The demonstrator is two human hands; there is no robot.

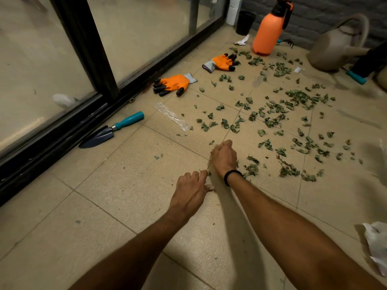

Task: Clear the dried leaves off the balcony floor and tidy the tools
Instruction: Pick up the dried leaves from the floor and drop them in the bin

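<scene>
Head view: trowel [109, 131], gloves [171, 84], sprayer [266, 32] flank leaves [297, 95]; left hand [190, 191], right hand [224, 158] grip unreadable.

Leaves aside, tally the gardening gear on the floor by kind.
Orange gloves: 2
Trowel: 1
Orange sprayer: 1
Watering can: 1
Black pot: 1
Hand rake, behind the sprayer: 1
Teal-handled tool, partly hidden: 1
Total: 8

Item: beige tiled floor [125, 195]. On it: dried leaves [272, 120] scattered across centre and right; teal-handled trowel [111, 130] along the door track [52, 149]; orange glove [173, 84] beside the track; second orange glove [222, 62] near the upright orange pressure sprayer [266, 32]; clear plastic wrapper [171, 116]; watering can [335, 49]; black pot [245, 23].
</scene>
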